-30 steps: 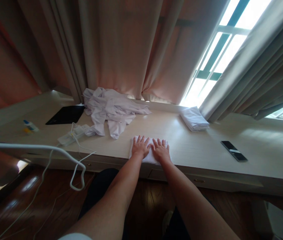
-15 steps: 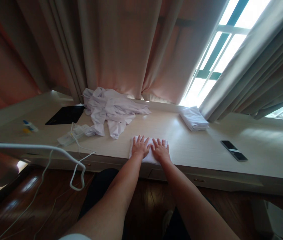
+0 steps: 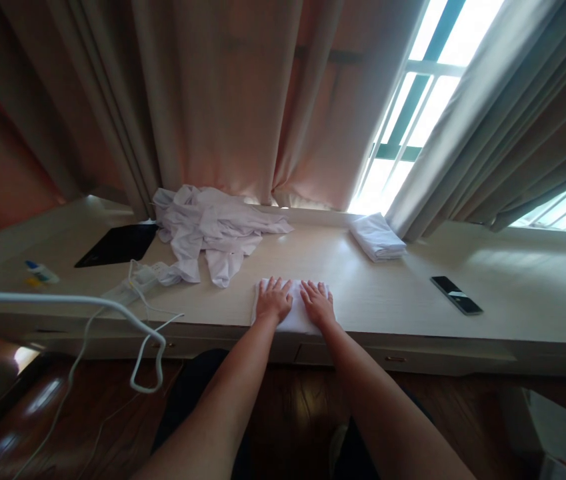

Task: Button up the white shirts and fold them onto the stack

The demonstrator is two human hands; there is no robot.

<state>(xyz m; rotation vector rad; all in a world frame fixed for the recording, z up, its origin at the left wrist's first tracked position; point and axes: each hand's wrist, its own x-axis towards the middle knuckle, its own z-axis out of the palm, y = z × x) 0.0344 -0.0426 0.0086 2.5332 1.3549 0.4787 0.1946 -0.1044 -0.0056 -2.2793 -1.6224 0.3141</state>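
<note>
On the bench [image 3: 393, 310], our left hand [image 3: 273, 301] and right hand [image 3: 319, 305] lie flat, ungripping, on folded cloth [image 3: 296, 319] that backward dragging could send to the floor [image 3: 293, 403].

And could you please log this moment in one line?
left hand: on folded white cloth | right hand: on same cloth | beyond: crumpled pale cloth, second folded cloth | rightward: phone

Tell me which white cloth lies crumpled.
The crumpled cloth beside the black mat. It sprawls in loose wrinkles, while the front cloth under the left hand and right hand and the rightmost cloth near the window are neatly folded.
</note>
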